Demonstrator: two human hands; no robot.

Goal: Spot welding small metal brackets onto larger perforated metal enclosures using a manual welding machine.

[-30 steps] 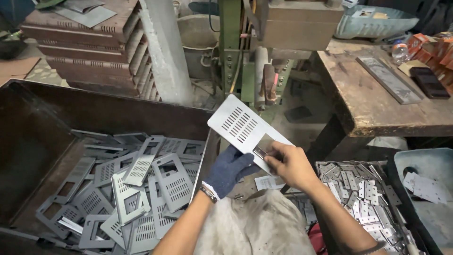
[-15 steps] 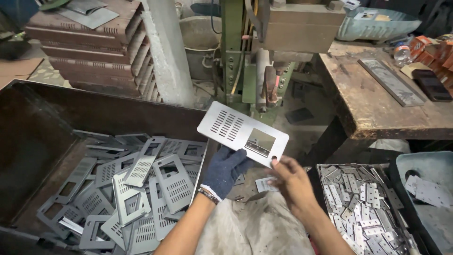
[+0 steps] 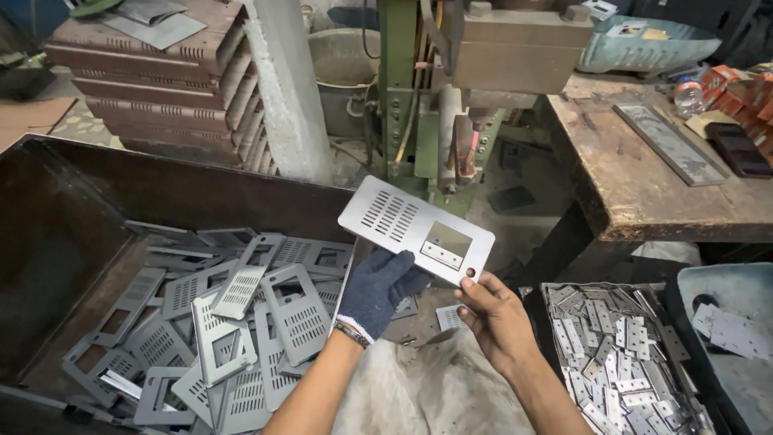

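A grey slotted metal plate (image 3: 403, 221) with a square cut-out and a small hinge piece in it is held level in front of me. My left hand (image 3: 380, 288), in a dark blue knit glove, grips its near edge from below. My bare right hand (image 3: 493, 316) touches the plate's right near corner with thumb and fingertips. A green press machine (image 3: 439, 97) stands just behind the plate.
A dark metal bin (image 3: 56, 242) at left holds several slotted plates (image 3: 241, 322). A tray of small hinge pieces (image 3: 620, 354) lies at right, a blue tub (image 3: 725, 330) beside it. A worn wooden bench (image 3: 644, 177) stands at right, stacked panels (image 3: 161, 89) at back left.
The plate has swung from tilted upward to lying flatter and lower. My right hand has slid from the plate's middle to its right near corner.
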